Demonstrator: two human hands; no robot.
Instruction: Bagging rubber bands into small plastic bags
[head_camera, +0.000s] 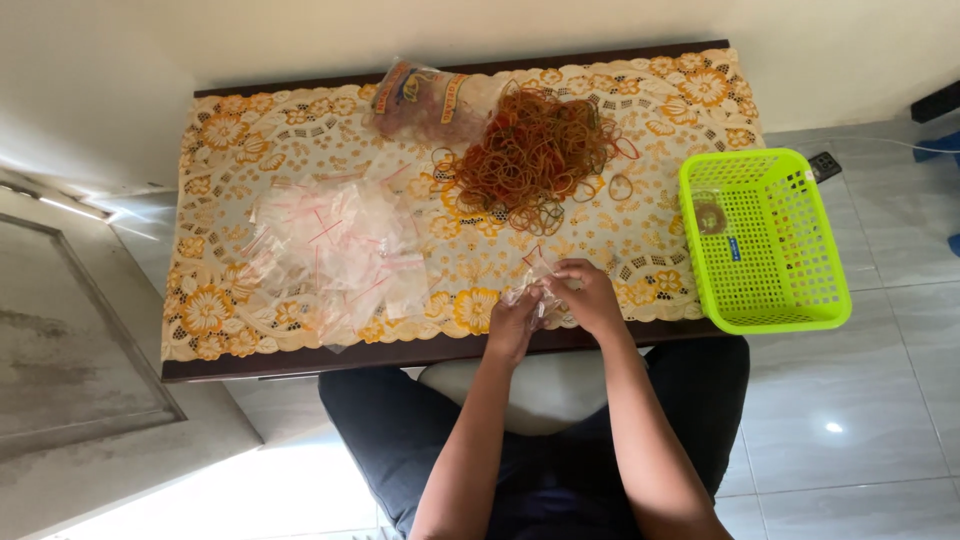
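Observation:
My left hand (513, 322) and my right hand (587, 296) meet near the table's front edge, both pinching one small clear zip bag (535, 275) with a red strip. What the bag contains I cannot tell. A heap of red and tan rubber bands (535, 153) lies beyond my hands at the middle back of the table. To the left lies a loose pile of empty clear zip bags (335, 250).
The dark table carries a cream lace cloth with orange flowers (230, 150). A lime green plastic basket (790, 300) sits at the right end, holding a small bag. A printed plastic packet (420, 100) lies at the back. Tiled floor is on the right, wall behind.

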